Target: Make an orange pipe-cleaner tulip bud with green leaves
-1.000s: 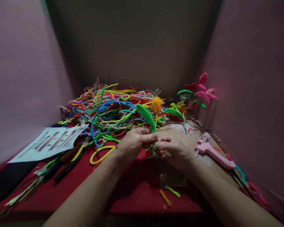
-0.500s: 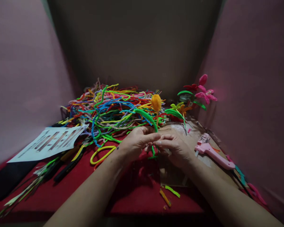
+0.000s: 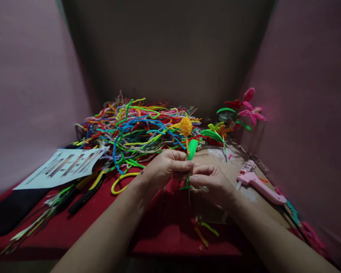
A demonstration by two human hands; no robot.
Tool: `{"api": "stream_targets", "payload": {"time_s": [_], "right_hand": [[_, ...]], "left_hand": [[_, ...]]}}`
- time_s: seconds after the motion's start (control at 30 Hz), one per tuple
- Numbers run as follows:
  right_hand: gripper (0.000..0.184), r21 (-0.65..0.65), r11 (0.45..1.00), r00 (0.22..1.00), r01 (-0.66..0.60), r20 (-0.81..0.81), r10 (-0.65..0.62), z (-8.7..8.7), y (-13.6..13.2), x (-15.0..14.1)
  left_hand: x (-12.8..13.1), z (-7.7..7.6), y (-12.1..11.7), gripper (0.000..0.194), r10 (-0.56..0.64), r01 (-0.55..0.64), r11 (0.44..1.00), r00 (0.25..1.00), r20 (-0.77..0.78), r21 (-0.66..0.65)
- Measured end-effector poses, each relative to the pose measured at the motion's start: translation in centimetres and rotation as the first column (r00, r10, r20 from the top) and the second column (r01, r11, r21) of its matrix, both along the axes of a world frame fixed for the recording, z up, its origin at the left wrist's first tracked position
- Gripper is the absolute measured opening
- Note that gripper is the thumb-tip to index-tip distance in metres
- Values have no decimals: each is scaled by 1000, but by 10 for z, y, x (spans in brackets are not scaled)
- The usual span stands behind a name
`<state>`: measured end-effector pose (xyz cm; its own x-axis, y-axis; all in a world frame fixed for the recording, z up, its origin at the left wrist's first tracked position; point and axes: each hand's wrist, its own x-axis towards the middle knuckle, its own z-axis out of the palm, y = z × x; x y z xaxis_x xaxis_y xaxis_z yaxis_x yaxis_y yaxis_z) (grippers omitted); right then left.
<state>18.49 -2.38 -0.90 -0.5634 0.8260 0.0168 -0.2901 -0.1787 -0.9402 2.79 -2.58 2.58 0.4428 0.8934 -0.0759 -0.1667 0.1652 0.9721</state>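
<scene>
My left hand (image 3: 165, 168) and my right hand (image 3: 211, 182) meet in the middle and both pinch the green stem of a pipe-cleaner flower (image 3: 186, 129). The flower has a yellow-orange bud on top and a green leaf (image 3: 192, 148) just above my fingers. It stands upright between my hands, over the red cloth (image 3: 165, 227). The stem's lower end sticks out below my fingers.
A big heap of coloured pipe cleaners (image 3: 136, 125) lies behind my hands. Finished pink and orange flowers (image 3: 246, 108) stand at the back right. A pink glue gun (image 3: 258, 184) lies on cardboard at the right. A printed paper (image 3: 62, 167) and pliers (image 3: 85, 193) lie at the left.
The green leaf, which stuck out long to the upper left, has turned and now shows short right beside the stem. Both hands stay pinched on the stem.
</scene>
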Motion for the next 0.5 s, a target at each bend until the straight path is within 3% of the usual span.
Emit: {"api": "stream_targets", "payload": {"time_s": [0.13,0.27,0.5], "right_hand": [[14,15,1000,1000,-14,-10,14,1,1,-1],[18,-28,998,998,56,-15,-57,2,4,-2],[17,-48,994,995,97,21,-96,-5,10,-4]], "left_hand": [[0,-2,1,26,-10,10,1000,1000,6,21],[3,-4,3,29,39,-38,998,999,-2,50],[9,-2,3,32,243,-210,964,945,-220,160]]}}
